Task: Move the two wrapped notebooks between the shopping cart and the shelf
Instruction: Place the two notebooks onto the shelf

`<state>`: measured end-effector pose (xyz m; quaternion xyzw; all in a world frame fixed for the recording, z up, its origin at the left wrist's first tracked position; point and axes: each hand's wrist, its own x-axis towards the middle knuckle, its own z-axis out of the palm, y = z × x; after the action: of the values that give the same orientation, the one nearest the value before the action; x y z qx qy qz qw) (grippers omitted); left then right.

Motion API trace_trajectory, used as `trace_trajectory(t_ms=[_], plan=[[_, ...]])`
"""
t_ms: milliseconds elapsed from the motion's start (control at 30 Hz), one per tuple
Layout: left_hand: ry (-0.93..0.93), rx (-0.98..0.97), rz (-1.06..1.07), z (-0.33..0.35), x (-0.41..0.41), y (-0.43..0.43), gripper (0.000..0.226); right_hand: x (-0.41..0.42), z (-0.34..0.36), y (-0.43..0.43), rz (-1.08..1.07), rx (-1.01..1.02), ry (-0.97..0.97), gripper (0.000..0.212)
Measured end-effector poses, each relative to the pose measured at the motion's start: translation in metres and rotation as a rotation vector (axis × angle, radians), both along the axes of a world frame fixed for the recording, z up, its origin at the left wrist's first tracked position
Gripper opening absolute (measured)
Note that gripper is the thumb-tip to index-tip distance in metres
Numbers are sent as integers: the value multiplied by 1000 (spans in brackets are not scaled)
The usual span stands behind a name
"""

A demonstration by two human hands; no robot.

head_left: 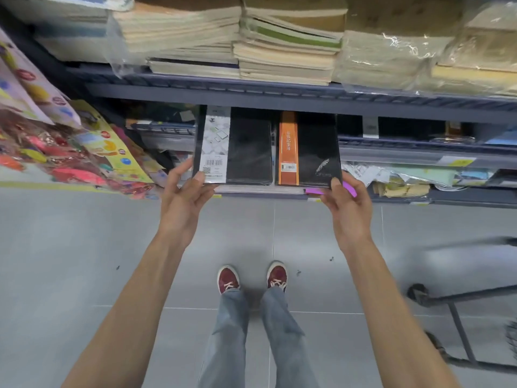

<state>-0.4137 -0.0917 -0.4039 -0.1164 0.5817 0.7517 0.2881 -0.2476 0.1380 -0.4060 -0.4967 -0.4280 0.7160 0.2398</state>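
Head: white-banded notebook [236, 147] in left grip [183, 204], orange-banded [307, 149] in right grip [348, 210].

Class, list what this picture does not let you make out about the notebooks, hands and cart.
1. Shopping cart: head view, cut off by right edge, blurred; contents unseen.
2. Left hand and right hand: fingers partly hidden beneath white-banded notebook and orange-banded notebook.
3. Orange band's print: too small to read.

Cart [461, 331] blurred, cut off by right edge. Most fingers of left hand [183, 203] and right hand [348, 211] hidden under left notebook [246, 147], right notebook [316, 147]. Label print unreadable. Top stacks [279, 51] cropped by top edge.
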Motion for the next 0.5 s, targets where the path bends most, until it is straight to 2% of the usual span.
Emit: trace_trajectory(t_ms=[133, 200, 367, 500], plan=[[78, -17, 21, -7, -2, 7, 29, 2, -3, -2, 53, 22, 57, 47], [117, -1, 28, -9, -4, 7, 30, 5, -7, -3, 60, 77, 61, 51], [309, -16, -81, -19, -10, 12, 43, 2, -20, -4, 23, 249, 47, 37], [433, -27, -57, -34, -18, 17, 34, -9, -33, -5, -26, 355, 80, 28]])
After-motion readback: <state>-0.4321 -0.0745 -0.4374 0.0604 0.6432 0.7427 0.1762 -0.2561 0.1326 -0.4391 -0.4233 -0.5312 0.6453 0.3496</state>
